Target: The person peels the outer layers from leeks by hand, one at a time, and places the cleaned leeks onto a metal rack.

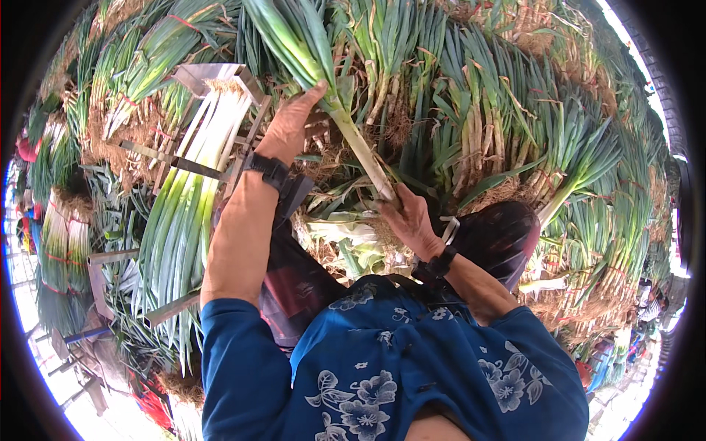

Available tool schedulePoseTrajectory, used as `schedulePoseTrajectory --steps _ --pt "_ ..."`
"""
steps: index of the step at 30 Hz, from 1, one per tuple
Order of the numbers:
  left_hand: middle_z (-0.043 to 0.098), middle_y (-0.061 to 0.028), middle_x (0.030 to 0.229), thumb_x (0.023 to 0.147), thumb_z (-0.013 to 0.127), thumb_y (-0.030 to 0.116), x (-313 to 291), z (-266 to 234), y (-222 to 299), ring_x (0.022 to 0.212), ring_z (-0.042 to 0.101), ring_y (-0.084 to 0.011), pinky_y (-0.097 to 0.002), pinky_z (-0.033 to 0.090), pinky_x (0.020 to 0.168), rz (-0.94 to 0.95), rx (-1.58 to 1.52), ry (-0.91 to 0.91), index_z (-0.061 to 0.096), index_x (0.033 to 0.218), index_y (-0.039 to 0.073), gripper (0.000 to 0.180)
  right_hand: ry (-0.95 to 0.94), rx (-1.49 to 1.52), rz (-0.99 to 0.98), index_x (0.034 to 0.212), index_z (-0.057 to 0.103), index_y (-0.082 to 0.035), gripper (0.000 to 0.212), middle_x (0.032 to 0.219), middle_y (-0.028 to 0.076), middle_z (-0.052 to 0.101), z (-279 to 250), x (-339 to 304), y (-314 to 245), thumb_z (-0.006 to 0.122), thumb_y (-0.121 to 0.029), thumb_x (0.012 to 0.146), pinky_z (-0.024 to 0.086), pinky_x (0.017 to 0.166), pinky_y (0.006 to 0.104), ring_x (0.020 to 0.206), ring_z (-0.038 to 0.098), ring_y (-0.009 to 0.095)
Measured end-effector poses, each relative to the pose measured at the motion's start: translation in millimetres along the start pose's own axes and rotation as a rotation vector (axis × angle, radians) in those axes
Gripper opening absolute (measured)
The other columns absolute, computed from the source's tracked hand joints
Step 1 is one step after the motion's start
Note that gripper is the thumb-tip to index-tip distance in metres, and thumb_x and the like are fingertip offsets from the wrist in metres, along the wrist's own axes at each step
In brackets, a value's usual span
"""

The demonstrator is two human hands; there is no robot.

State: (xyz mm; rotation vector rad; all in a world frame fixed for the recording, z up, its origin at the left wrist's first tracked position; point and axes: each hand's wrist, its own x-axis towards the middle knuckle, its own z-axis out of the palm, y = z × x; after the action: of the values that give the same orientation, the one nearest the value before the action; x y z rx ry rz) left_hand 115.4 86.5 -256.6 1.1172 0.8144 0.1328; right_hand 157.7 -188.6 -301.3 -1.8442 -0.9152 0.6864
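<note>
A long leek (359,147) slants across in front of me, green leaves up and away, pale stalk end toward my lap. My left hand (293,123) is closed round it where the leaves meet the stalk. My right hand (412,224) grips its lower end, fingers and thumb on the stalk, so the root end is mostly hidden. Just left of my left arm, a metal rack (213,73) carries cleaned leeks (197,165) with white stalks at the top and green leaves hanging down. Stripped leek leaves (344,234) lie below, between my knees.
Untrimmed leeks (478,110) with brown roots are heaped ahead and to the right. Tied bundles (66,239) stand at the far left. Metal bars (173,309) of the rack stick out beside my left forearm. My bent knee (507,231) rises by my right hand.
</note>
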Motion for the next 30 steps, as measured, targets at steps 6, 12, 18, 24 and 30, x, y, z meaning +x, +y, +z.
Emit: schedulePoseTrajectory --steps 6,12,18,24,30 --pt "0.062 -0.0026 0.101 0.083 0.072 0.028 7.9 -18.3 -6.9 0.087 0.058 -0.0153 -0.0319 0.048 0.069 0.277 -0.203 0.069 0.058 0.110 0.010 0.035 -0.160 0.063 0.102 0.106 0.054 -0.001 0.039 0.064 0.004 0.049 21.0 38.6 11.0 0.053 -0.036 0.091 0.039 0.054 0.0341 0.060 0.047 0.012" --pt "0.066 -0.0015 0.097 0.077 0.077 0.025 -7.1 -22.8 -2.3 0.084 0.060 -0.0129 -0.0272 0.048 0.062 0.375 -0.134 0.097 0.061 0.109 0.007 0.040 -0.026 0.339 0.060 0.118 0.052 0.007 0.054 0.106 0.010 0.058 30.5 129.1 -48.4 0.059 -0.036 0.087 0.040 0.086 0.0262 0.097 0.051 0.014" --pt "0.065 -0.0057 0.101 0.075 0.079 0.024 -7.2 -29.0 -1.2 0.089 0.058 -0.0145 -0.0306 0.048 0.070 0.423 -0.034 -0.009 0.061 0.110 0.005 0.043 -0.131 0.497 0.095 0.105 0.062 -0.001 0.031 0.094 0.005 0.062 32.0 154.9 -62.4 0.061 -0.026 0.086 0.043 0.080 0.0265 0.087 0.056 0.013" --pt "0.060 -0.0120 0.116 0.082 0.068 0.028 -35.8 -8.8 -4.3 0.103 0.056 -0.0236 -0.0341 0.041 0.092 0.459 0.234 0.092 0.060 0.116 0.001 0.044 -0.136 0.160 -0.104 0.109 0.064 -0.006 0.032 0.092 0.005 0.066 8.9 133.1 -68.1 0.056 -0.025 0.084 0.049 0.075 0.0310 0.083 0.059 0.012" --pt "0.050 -0.0172 0.129 0.090 0.060 0.032 -26.0 -28.9 -30.9 0.113 0.052 -0.0240 -0.0341 0.043 0.096 0.387 0.452 -0.106 0.049 0.128 -0.003 0.053 0.254 0.025 -0.056 0.056 0.058 0.003 0.026 0.053 0.023 0.051 72.1 135.9 -18.6 0.063 -0.021 0.050 0.045 0.048 0.0430 0.052 0.056 0.037"
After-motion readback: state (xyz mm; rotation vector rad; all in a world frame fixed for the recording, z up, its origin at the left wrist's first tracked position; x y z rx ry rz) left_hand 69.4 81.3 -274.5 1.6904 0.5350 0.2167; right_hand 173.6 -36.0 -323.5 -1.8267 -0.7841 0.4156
